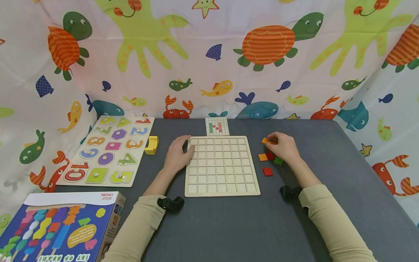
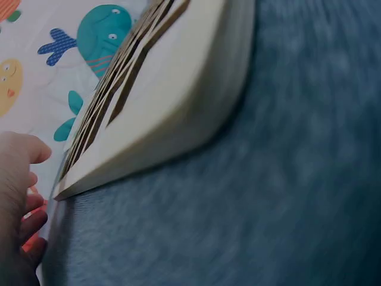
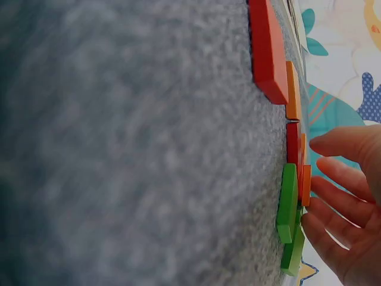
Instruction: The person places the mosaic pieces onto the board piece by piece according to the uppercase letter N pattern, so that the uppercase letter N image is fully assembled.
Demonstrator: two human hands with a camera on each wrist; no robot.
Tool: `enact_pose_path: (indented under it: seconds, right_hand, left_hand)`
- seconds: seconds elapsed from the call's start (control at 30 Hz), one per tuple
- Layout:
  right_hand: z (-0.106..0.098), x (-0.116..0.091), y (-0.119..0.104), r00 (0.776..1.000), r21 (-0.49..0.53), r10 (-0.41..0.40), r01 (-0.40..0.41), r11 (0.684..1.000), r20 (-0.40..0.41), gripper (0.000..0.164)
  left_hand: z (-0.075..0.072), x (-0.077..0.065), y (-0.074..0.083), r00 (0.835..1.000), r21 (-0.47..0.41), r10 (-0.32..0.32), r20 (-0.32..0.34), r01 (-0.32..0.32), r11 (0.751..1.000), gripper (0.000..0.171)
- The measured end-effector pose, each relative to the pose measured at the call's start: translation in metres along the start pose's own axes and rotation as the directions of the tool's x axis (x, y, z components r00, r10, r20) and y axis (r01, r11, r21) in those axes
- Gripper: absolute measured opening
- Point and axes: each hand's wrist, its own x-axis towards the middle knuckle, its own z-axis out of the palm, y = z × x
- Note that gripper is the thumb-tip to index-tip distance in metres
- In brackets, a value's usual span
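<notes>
A pale wooden grid board point(image 1: 222, 166) lies flat on the grey table, and no tiles sit in its squares. At its upper left edge is my left hand point(image 1: 178, 154), thumb over the rim, fingers loosely bent. In the left wrist view, that hand point(image 2: 18, 202) shows beside the board's far corner point(image 2: 166, 113). My right hand point(image 1: 283, 145) is over a small group of square tiles, fingertips at an orange tile point(image 1: 266, 141). The right wrist view shows its thumb and fingers spread apart. Nearby lie another orange tile point(image 1: 263, 157), red tiles point(image 1: 267, 171) and green tiles point(image 3: 287, 202).
A small pattern card point(image 1: 217, 126) with coloured squares touches the board's far edge. Left of the board stand a yellow block point(image 1: 151, 145), a number puzzle point(image 1: 104, 153) and a blue toy box point(image 1: 62, 225). A curtain printed with sea animals point(image 1: 196, 62) hangs behind the table.
</notes>
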Motion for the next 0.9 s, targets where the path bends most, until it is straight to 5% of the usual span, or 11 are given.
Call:
enact_pose_path:
  seconds: [0.3,0.6,0.9]
  right_hand:
    - [0.003,0.004,0.000,0.998,-0.048,0.045,-0.044,0.998,0.031,0.032]
    - [0.004,0.005,0.003,0.999,-0.057,0.049,-0.047,0.997,0.024,0.032]
    - [0.009,-0.002,-0.023,0.997,0.084,-0.077,0.079,0.993,-0.028,0.027]
  left_hand:
    - [0.005,-0.008,-0.011,0.998,-0.084,0.047,-0.036,-0.050,0.995,0.047]
    - [0.006,-0.009,-0.010,0.998,-0.036,0.058,-0.017,-0.058,0.998,0.039]
    - [0.005,-0.010,-0.011,0.999,-0.056,0.039,-0.028,-0.040,0.998,0.032]
